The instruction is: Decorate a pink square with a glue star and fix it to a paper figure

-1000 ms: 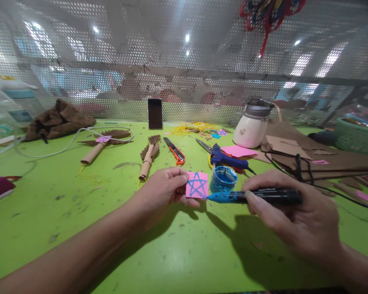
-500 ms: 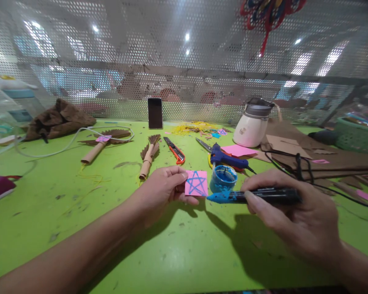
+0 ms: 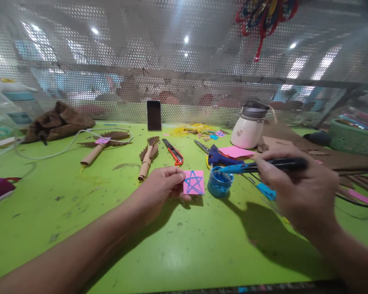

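on the l, 1 brown paper roll (image 3: pixel 93 155) lay on the green table (image 3: pixel 64 216), w/ a 2nd roll (image 3: pixel 145 163) nearby. the l hand (image 3: pixel 162 183) pinched the pink square (image 3: pixel 194 182) (1 blue star on it) btwn thumb & fingers, just beside the blue pot (image 3: pixel 220 186). r of that, the blk marker (image 3: pixel 248 167), blue tip at the pot's mouth, was gripped in the r hand (image 3: pixel 297 188).
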A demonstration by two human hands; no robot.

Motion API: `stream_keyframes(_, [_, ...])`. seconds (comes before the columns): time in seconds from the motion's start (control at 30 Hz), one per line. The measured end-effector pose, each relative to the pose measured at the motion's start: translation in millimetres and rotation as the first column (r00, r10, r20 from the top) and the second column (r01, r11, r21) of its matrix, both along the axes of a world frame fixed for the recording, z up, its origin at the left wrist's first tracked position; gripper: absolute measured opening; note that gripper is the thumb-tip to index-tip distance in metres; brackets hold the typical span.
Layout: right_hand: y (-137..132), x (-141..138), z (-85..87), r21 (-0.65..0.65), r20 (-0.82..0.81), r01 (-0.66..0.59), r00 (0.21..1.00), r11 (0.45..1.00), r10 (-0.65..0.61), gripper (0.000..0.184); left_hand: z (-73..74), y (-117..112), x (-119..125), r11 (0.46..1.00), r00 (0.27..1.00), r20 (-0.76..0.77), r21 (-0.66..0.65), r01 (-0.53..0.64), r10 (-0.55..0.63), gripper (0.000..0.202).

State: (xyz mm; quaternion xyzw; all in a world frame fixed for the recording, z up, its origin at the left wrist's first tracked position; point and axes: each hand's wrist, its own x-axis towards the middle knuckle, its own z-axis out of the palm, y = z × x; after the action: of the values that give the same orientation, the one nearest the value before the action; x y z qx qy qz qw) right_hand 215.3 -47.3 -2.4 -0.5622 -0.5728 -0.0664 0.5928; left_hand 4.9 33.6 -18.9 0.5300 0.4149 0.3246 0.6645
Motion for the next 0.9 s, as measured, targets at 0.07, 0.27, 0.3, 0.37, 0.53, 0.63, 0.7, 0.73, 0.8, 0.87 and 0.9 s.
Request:
stream_keyframes(0.07, [7, 4, -0.7, -0.047, 0.076, -0.021, 0.997, 0.999, 0.024, 0.004, -2.2, 2, -2, 0.999, 1.0, 0.008, 0.032, 0.011, -0.011, 0.013])
stream_keyframes(0.27, [24, 13, -5.6, -0.353, 0.105, -0.138, 0.977, 0.926, 0.186, 0.015, -4.0, 6, -5, 0.997, 0.996, 0.082, 0.07, 0.011, -0.017, 0.012])
stream_keyframes(0.3, [25, 14, -4.8, -0.373, 0.096, -0.13, 0.979, 0.919, 0.178, 0.017, -3.0, 6, -5, 0.997, 0.996, 0.087, 0.073, 0.008, -0.015, 0.012])
stream_keyframes(0.37, [26, 17, -1.1, -0.364, 0.06, -0.133, 0.984, 0.922, 0.165, 0.021, -0.2, 6, -6, 0.997, 0.996, 0.092, 0.079, -0.012, 0.004, 0.011])
stream_keyframes(0.53, [22, 23, 8.8, -0.202, -0.025, -0.136, 0.991, 0.97, 0.134, 0.017, 6.0, 7, -7, 0.992, 0.995, 0.074, 0.102, -0.078, 0.071, 0.008])
stream_keyframes(0.63, [20, 24, 8.2, 0.004, -0.031, -0.033, 0.999, 0.999, 0.033, 0.012, 5.2, 9, -7, 0.988, 0.995, 0.044, 0.123, -0.093, 0.088, 0.009])
stream_keyframes(0.7, [19, 24, 6.4, 0.13, -0.009, 0.015, 1.0, 0.991, -0.014, 0.01, 2.8, 11, -8, 0.984, 0.996, 0.031, 0.154, -0.087, 0.083, 0.011])
stream_keyframes(0.73, [19, 22, 5.7, 0.176, 0.01, 0.029, 0.999, 0.984, -0.032, 0.009, 1.8, 11, -8, 0.982, 0.997, 0.026, 0.169, -0.081, 0.078, 0.011])
stream_keyframes(0.8, [15, 17, 5.2, 0.224, 0.052, 0.031, 0.998, 0.974, -0.043, 0.008, 1.1, 12, -8, 0.979, 0.997, 0.015, 0.186, -0.082, 0.081, 0.01])
stream_keyframes(0.87, [7, 8, 5.6, 0.261, 0.094, 0.01, 0.995, 0.965, -0.036, 0.006, 3.1, 12, -9, 0.976, 0.995, 0.005, 0.197, -0.095, 0.096, 0.009])
stream_keyframes(0.9, [0, 2, 5.8, 0.278, 0.122, -0.009, 0.992, 0.961, -0.026, 0.006, 4.9, 12, -10, 0.974, 0.994, 0.007, 0.2, -0.104, 0.105, 0.009])
